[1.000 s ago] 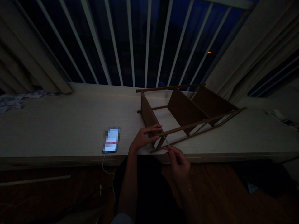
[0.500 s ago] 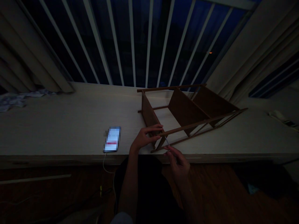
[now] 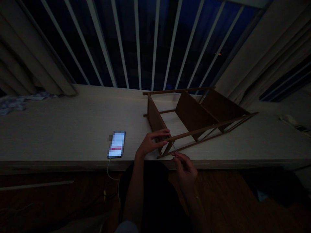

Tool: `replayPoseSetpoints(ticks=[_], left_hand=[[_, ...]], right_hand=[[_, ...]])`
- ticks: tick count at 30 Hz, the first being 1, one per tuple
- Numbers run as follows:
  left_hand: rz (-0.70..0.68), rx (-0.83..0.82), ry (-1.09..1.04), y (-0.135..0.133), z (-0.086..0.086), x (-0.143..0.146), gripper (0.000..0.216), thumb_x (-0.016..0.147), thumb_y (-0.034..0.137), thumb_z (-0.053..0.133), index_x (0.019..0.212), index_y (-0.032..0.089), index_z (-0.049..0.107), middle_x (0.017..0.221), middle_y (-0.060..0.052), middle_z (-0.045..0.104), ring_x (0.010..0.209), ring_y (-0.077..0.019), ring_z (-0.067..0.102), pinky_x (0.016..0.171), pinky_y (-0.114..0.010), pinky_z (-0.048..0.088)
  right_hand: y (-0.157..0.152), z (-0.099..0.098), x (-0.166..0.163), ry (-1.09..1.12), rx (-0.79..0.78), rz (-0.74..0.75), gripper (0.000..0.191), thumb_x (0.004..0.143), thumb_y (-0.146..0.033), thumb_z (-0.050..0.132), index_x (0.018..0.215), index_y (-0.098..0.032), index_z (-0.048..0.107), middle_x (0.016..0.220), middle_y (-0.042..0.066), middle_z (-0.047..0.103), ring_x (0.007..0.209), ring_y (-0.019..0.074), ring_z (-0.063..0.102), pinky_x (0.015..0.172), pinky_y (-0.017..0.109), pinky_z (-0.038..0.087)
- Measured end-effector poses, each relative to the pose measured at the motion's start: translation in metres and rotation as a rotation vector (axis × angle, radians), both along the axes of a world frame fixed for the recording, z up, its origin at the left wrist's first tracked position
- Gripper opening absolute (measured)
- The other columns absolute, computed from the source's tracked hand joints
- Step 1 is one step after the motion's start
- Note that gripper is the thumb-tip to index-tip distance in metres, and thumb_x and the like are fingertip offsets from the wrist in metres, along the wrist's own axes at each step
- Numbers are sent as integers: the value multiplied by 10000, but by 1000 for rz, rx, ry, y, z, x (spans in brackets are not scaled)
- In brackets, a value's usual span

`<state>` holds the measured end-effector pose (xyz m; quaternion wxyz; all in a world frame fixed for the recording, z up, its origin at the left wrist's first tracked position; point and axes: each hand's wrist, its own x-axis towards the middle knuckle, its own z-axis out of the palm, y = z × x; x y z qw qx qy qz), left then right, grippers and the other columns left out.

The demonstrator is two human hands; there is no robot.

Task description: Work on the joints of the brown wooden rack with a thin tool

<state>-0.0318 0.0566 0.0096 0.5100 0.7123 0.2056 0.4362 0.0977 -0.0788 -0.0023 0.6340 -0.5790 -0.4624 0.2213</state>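
A small brown wooden shelf rack (image 3: 194,116) lies on its side on the pale window ledge. My left hand (image 3: 150,144) grips its near left corner, with the fingers over the end board and the thumb by the long rail. Just to the right, my right hand (image 3: 186,166) pinches a thin metal hex key (image 3: 174,147) between thumb and fingers. The key's tip meets the rail near that corner; the fastener itself is too dark to make out.
Left of the rack, a lit phone (image 3: 117,144) lies on the ledge (image 3: 73,129), its white cable (image 3: 108,168) hanging over the front edge. White window bars (image 3: 138,48) stand behind. Curtains (image 3: 43,58) hang at both sides. A strap (image 3: 293,123) lies far right.
My right fingers have shifted very slightly on the hex key. My left hand and the rack stay in place.
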Motion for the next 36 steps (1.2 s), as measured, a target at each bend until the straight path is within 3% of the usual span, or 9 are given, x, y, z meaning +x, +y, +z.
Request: replayPoseSetpoints(ticks=[11,36], left_hand=[[-3,3,-6,0,0,0,354,695,245,669,1043,188,633,1201,-104,576,1177,-216,489,1025,-392,362],[-9,1,-16,0,2,-1,347,689,233,677,1032,190,639,1201,-94,577,1160,-207,503,1029,-372,359]], right_hand=[[2,-1,3,-23,33,-89,116,802,-257,561,850,-188,641,804,31,637,695,143,596,643,283,477],[2,14,-2,2,83,-132,106,791,-264,576,790,-179,640,738,30,592,687,151,567,595,278,451]])
